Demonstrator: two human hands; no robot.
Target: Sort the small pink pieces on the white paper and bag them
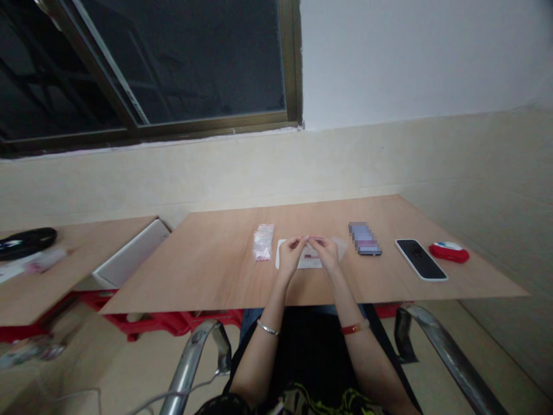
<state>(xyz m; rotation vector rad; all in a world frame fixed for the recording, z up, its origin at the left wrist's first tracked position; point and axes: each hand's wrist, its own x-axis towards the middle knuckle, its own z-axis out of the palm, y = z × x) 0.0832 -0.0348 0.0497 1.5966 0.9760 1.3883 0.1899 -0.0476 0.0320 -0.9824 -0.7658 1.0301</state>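
Two bare hands meet fingertip to fingertip above a white sheet on the wooden surface.

The left hand (291, 254) and the right hand (326, 253) have the thumb and fingers bent inward; I cannot tell whether either grip is clamped on something small, because the tips are too tiny here. The white sheet (310, 264) lies flat on the surface (216, 259) beneath them, partly covered, with a small reddish mark; just beside the right hand is a translucent film (342, 248). Both look thin and light, and I judge they would bend easily and may slip, so a gentle pinch at a free edge seems best. The clear packets (263, 242), to the left, probably are soft and slippery too.
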